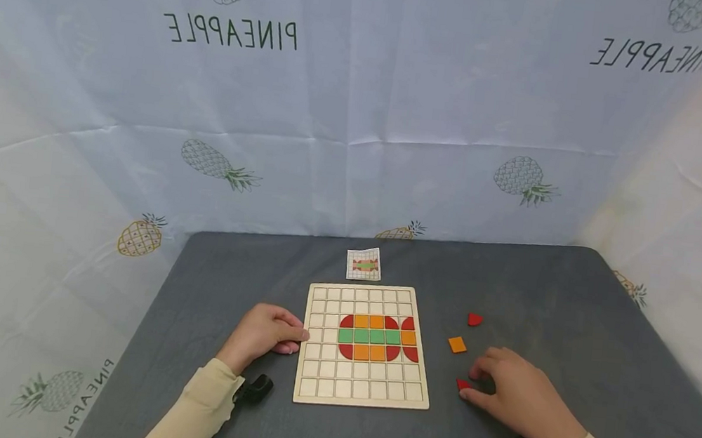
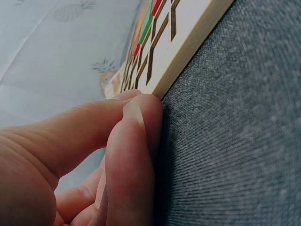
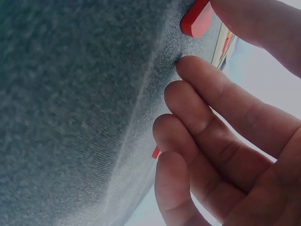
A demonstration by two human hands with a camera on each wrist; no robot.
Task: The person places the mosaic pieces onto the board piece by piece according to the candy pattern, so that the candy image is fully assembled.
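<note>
The wooden grid board lies flat at the table's middle, with red quarter-round, orange square and green square tiles in its upper and right cells. My left hand pinches the board's left edge with thumb and finger, seen close in the left wrist view. To the right of the board, my right hand hovers low with its fingers loosely bent and spread. Its thumb touches or nearly touches a red quarter-round tile, and the other fingers stand apart from it. An orange square tile and another red tile lie beyond.
A small printed pattern card lies behind the board on the dark grey table. Pineapple-print cloth hangs at the back and sides. A black strap is at the left wrist.
</note>
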